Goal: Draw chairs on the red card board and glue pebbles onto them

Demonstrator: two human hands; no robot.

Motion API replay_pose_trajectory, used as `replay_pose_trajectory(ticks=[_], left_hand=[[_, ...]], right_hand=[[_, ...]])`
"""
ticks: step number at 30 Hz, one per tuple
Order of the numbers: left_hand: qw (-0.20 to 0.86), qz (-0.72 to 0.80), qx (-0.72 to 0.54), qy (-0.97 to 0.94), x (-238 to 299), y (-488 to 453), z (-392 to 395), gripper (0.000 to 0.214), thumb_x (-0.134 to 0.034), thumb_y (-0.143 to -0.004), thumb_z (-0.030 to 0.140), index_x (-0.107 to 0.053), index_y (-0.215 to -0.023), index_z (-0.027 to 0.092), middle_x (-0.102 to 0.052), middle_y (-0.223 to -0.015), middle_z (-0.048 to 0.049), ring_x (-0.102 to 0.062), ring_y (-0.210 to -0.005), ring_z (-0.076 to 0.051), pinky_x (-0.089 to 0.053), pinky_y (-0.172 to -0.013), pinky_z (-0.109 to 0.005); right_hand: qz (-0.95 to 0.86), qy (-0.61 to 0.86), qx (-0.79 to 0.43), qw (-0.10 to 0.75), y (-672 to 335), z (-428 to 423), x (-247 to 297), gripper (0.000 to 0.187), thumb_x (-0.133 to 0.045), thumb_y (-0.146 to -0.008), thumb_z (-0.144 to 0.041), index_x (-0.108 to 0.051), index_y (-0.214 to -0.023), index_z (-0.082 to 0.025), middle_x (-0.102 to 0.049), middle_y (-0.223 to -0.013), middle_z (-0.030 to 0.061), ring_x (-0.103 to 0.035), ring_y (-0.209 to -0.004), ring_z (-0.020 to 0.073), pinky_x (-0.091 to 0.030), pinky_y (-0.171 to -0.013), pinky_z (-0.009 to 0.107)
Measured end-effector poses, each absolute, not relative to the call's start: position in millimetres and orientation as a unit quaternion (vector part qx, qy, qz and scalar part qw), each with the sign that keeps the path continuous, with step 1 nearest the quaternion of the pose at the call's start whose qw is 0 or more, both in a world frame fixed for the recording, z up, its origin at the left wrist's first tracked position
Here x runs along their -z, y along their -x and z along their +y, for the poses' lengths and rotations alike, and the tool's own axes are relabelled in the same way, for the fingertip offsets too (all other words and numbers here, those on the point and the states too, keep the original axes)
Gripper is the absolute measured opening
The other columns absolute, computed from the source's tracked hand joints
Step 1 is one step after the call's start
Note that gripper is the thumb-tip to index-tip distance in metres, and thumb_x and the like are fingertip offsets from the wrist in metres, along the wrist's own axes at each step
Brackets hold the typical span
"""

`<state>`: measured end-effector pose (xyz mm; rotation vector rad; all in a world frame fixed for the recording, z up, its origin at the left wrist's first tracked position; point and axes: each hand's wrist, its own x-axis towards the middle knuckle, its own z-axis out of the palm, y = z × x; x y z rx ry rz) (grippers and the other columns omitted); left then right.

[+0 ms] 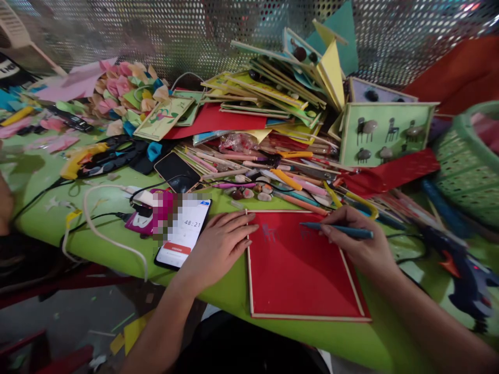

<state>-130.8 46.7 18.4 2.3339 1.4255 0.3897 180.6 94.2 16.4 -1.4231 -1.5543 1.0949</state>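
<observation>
A red card panel [300, 275] framed with thin wooden strips lies on the green table in front of me. Dark marks are drawn along its upper part. My right hand [356, 241] pinches a blue marker pen [346, 230], its tip at the marks near the top right of the panel. My left hand [224, 246] rests flat with fingers stretched over the panel's upper left edge. Beside that hand lies a lit phone [185, 234] showing a timer. Small painted pebbles [249, 192] lie just beyond the panel.
Behind are sticks and pens, a stack of framed cards [268, 88] and a green card with pebble figures [385, 132]. A glue gun [463, 270] and green basket [468, 156] stand right. A power socket [142, 221] with cables, a dark phone [177, 174] and paper petals [120, 93] lie left.
</observation>
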Motion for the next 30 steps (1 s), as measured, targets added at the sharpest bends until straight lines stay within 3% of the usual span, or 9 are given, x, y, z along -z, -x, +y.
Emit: replay_pose_trajectory(ticks=[12, 26, 30], left_hand=[[0.207, 0.516, -0.151, -0.817, -20, 129, 46, 0.036, -0.054, -0.106, 0.026, -0.064, -0.14, 0.03, -0.06, -0.154, -0.0042, -0.052, -0.145, -0.025, -0.044, -0.119, -0.054], [0.202, 0.512, -0.142, -0.823, -20, 129, 46, 0.036, -0.054, -0.106, 0.026, -0.064, -0.14, 0.029, -0.058, -0.156, -0.0048, -0.051, -0.146, -0.025, -0.043, -0.12, -0.053], [0.202, 0.508, -0.145, -0.825, -20, 129, 47, 0.036, -0.054, -0.106, 0.026, -0.064, -0.14, 0.03, -0.059, -0.155, -0.0047, -0.052, -0.146, -0.025, -0.044, -0.119, -0.053]], right_hand=[[-0.621, 0.557, -0.422, 0.356, -184, 94, -13, 0.019, -0.081, -0.08, -0.039, -0.066, -0.076, -0.027, -0.067, -0.067, 0.0005, -0.055, -0.059, 0.0192, -0.042, -0.053, 0.034], [-0.617, 0.557, -0.425, 0.36, -184, 93, -14, 0.016, -0.08, -0.08, -0.034, -0.067, -0.077, -0.025, -0.065, -0.066, -0.0002, -0.053, -0.058, 0.0169, -0.04, -0.053, 0.031], [-0.594, 0.544, -0.445, 0.39, -192, 94, -8, 0.017, -0.082, -0.082, -0.035, -0.068, -0.082, -0.025, -0.067, -0.071, 0.0003, -0.057, -0.062, 0.0174, -0.043, -0.057, 0.031]])
